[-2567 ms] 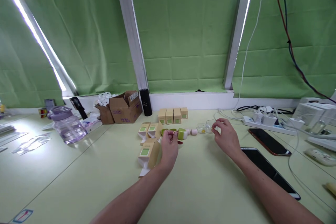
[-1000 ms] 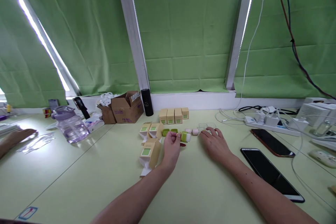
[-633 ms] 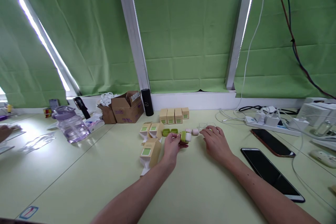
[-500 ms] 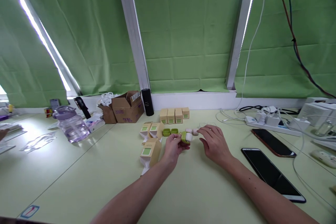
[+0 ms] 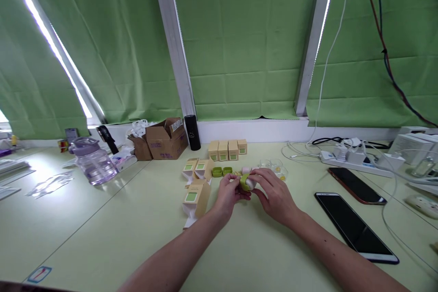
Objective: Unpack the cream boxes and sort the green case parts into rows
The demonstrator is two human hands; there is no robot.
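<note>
My left hand point(image 5: 228, 195) is closed around a small green earbud-case cover point(image 5: 244, 182). A white earbud case point(image 5: 251, 184) sits partly inside that cover. From the right, my right hand point(image 5: 275, 195) pinches the white case, its fingers hiding much of it. Beyond my left hand lie small open green cover pieces point(image 5: 216, 172). A pale pinkish-white piece point(image 5: 246, 170) rests just past the held case. Clear round plastic pieces point(image 5: 275, 164) with yellowish spots lie behind my right hand.
Opened kraft boxes point(image 5: 196, 196) stand left of my hands, with several upright small boxes point(image 5: 223, 150) behind. Further left are a cardboard carton point(image 5: 167, 141), a black cylinder point(image 5: 192, 133) and a purple water jug point(image 5: 92, 162). Two phones point(image 5: 354, 226) and a power strip point(image 5: 357, 166) occupy the right.
My right hand has moved left and now grips the white case in the cover. The held pieces have turned slightly, and the clear plastic pieces show more plainly.
</note>
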